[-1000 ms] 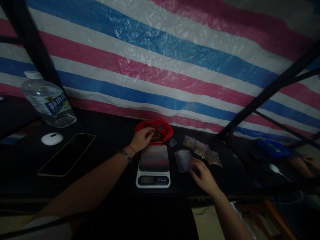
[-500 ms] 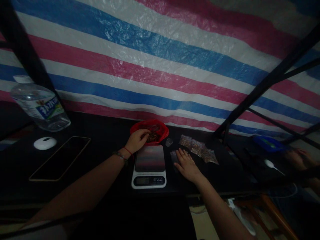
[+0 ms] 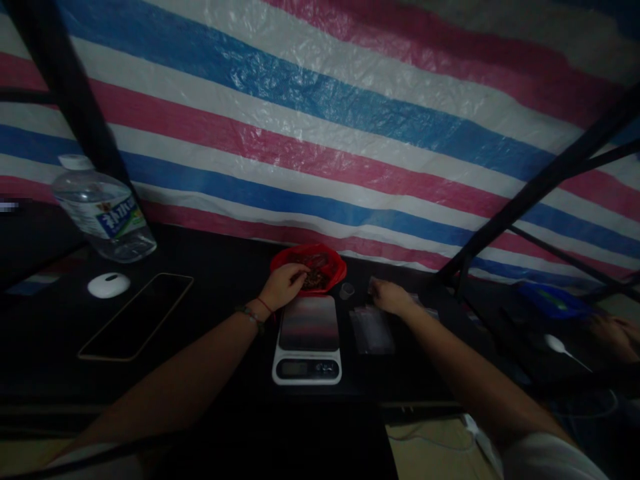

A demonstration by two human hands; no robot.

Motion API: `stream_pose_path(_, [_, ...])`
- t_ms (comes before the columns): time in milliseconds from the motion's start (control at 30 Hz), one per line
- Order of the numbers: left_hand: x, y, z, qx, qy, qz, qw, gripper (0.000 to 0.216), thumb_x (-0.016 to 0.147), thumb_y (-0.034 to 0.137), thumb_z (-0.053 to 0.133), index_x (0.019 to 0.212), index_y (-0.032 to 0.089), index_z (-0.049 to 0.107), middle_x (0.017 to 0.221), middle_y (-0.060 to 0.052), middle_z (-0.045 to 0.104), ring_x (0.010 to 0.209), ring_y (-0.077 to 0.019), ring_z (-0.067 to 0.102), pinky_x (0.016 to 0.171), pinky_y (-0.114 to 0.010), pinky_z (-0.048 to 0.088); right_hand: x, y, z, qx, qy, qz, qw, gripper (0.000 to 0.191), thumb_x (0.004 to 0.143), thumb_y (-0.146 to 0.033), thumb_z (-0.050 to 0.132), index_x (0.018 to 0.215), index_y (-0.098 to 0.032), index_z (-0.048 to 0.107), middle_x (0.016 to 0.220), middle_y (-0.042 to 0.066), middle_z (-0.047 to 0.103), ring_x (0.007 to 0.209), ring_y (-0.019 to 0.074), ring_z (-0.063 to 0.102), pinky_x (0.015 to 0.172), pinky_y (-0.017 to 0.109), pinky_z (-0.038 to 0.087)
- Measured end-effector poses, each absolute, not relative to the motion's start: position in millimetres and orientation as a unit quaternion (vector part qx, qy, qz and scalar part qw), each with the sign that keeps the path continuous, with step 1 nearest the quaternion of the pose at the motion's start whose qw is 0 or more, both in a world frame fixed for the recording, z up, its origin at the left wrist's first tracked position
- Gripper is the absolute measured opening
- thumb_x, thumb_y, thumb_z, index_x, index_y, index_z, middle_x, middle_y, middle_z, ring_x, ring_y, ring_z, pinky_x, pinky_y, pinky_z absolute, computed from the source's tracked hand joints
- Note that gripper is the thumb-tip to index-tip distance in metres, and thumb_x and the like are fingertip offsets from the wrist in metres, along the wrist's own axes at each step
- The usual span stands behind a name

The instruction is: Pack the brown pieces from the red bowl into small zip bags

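Note:
My left hand [image 3: 284,285] rests over the near left rim of a red bag-like container [image 3: 336,275]. Its fingers are drawn together above the small brown pieces [image 3: 315,277] inside; whatever they pinch is too small to make out. Directly below stands a white digital scale [image 3: 307,370] with a bare metal plate. My right hand [image 3: 393,297] curls closed around the corner of a small zip bag [image 3: 371,285], hiding most of the filled bags under it. Flat clear zip bags [image 3: 374,331] lie just in front of it. Between my hands sits a small clear cup [image 3: 347,291].
On the left are a phone [image 3: 137,317], a white rounded gadget [image 3: 109,285] and a large plastic bottle [image 3: 107,213]. A dark metal frame bar [image 3: 493,217] slants at the right. Beyond it are another person's hand [image 3: 613,333], a white spoon [image 3: 556,344] and a blue tray [image 3: 550,300].
My right hand has lifted off the flat clear bags and moved away to the filled bags, its fingers now curled. The left hand stays at the red container. The view has shifted slightly.

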State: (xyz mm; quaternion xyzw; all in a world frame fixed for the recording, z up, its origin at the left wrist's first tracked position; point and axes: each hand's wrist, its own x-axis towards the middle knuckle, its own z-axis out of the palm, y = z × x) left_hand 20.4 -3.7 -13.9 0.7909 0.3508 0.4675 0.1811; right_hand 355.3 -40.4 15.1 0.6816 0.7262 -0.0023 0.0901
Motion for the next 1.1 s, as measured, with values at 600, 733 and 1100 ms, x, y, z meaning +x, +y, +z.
stream_pose_path(600, [20, -2, -12, 0.601, 0.285, 0.544, 0.512, 0.031, 0.078, 0.044, 0.063, 0.088, 0.014, 0.063, 0.069, -0.001, 0.062, 0.055, -0.0094, 0.055, 0.053, -0.021, 0.047, 204, -36, 40, 0.422, 0.482, -0.517, -0.569, 0.034, 0.067, -0.042, 0.071, 0.090, -0.021, 0.060, 0.088, 0.001, 0.067, 0.070, 0.0125, 0.064, 0.059, 0.025, 0.055])
stream_pose_path(733, [20, -1, -11, 0.598, 0.308, 0.541, 0.505, 0.032, 0.075, 0.046, 0.065, 0.074, 0.014, 0.060, 0.061, 0.001, 0.059, 0.051, -0.0091, 0.052, 0.051, -0.021, 0.045, 193, -31, 36, 0.442, 0.475, -0.520, -0.555, 0.040, 0.061, -0.040, 0.076, 0.093, -0.019, 0.062, 0.085, 0.001, 0.068, 0.065, 0.0107, 0.062, 0.055, 0.021, 0.050])
stream_pose_path(1100, [21, -4, 0, 0.565, 0.362, 0.565, 0.481, 0.035, 0.076, 0.049, 0.064, 0.071, 0.015, 0.060, 0.056, 0.002, 0.058, 0.046, -0.0080, 0.050, 0.045, -0.019, 0.040, 201, -34, 6, 0.503, 0.495, -0.199, -0.680, 0.023, 0.080, -0.033, 0.055, 0.092, -0.016, 0.064, 0.081, 0.003, 0.067, 0.072, 0.0153, 0.061, 0.067, 0.028, 0.050])
